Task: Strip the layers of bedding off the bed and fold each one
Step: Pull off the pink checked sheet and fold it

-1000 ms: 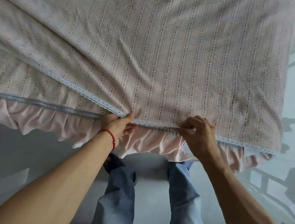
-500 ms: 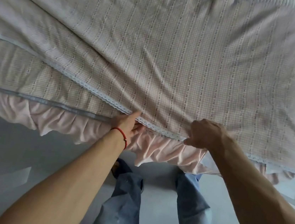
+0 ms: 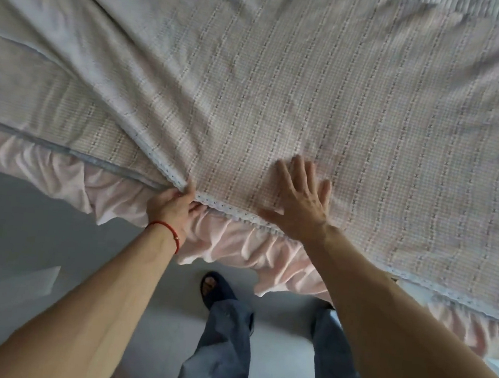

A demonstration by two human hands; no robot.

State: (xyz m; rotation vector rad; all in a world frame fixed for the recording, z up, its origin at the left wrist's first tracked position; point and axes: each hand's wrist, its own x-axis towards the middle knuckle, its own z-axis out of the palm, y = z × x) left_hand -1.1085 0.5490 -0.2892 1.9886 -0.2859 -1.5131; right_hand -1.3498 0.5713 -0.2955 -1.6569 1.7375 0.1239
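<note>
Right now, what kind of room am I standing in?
Most likely a bedroom: a checked sheet with lace edging covers a bed, a pink ruffled bed skirt hangs below, above a plain grey floor.

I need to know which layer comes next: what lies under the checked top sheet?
Under the checked top sheet, a second checked layer shows at left, edged by a pink ruffled skirt. Anything deeper is covered.

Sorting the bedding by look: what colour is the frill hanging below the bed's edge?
Pale pink. The frill shows in the head view, gathered below the lace-edged checked sheet.
</note>
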